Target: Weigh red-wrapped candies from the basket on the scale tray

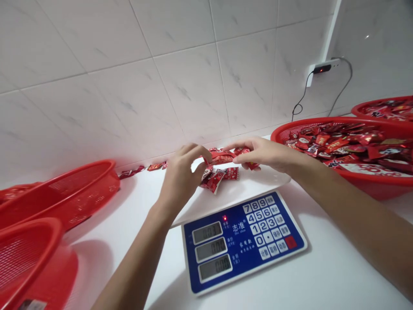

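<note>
My left hand is closed in a pinch on the edge of a red candy wrapper, above the white pan of a scale. My right hand has its thumb and fingers closed round red wrapped candies, just right of the left hand. A red candy packet stretches between the two hands. Below them a small pile of red wrapped candies lies on the white weighing pan. The blue keypad panel of the scale faces me, with three small displays and a lit red light.
A red basket full of wrapped candies stands at the right, with another candy basket behind it. Red baskets stand at the left. Several candies lie along the tiled wall. A black cable hangs from a power strip.
</note>
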Demonstrator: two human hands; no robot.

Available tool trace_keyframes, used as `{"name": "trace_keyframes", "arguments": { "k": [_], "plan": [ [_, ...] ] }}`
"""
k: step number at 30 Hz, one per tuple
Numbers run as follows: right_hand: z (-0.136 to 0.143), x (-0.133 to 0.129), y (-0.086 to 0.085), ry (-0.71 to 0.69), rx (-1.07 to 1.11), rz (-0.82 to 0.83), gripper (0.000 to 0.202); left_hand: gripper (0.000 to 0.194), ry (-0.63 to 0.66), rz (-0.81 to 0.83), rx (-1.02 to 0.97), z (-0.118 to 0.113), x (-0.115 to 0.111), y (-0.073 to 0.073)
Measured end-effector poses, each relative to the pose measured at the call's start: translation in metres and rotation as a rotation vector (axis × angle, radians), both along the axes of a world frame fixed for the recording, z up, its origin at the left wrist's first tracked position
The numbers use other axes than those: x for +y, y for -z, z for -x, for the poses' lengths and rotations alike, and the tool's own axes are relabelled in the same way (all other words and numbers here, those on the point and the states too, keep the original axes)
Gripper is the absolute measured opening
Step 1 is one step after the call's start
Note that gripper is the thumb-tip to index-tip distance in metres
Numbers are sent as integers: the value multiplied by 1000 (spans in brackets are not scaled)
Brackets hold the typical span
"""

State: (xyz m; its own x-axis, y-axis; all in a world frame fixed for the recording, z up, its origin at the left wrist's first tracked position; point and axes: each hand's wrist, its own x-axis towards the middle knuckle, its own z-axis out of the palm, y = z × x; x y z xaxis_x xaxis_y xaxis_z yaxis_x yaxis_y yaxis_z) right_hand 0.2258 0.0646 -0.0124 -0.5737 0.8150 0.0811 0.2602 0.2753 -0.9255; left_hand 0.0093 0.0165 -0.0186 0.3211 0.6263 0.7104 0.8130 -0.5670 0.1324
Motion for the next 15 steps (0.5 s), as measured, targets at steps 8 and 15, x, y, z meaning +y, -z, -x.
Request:
{"name": "trace_keyframes", "arguments": {
  "k": [8,15],
  "plan": [
    [-3,11,3,188,-343,-181,43,29,-60,118,61,0,0,-1],
    [-9,7,-9,288,-58,-54,41,21,-110,116,-113,-1,-5,-6]
  ]
}}
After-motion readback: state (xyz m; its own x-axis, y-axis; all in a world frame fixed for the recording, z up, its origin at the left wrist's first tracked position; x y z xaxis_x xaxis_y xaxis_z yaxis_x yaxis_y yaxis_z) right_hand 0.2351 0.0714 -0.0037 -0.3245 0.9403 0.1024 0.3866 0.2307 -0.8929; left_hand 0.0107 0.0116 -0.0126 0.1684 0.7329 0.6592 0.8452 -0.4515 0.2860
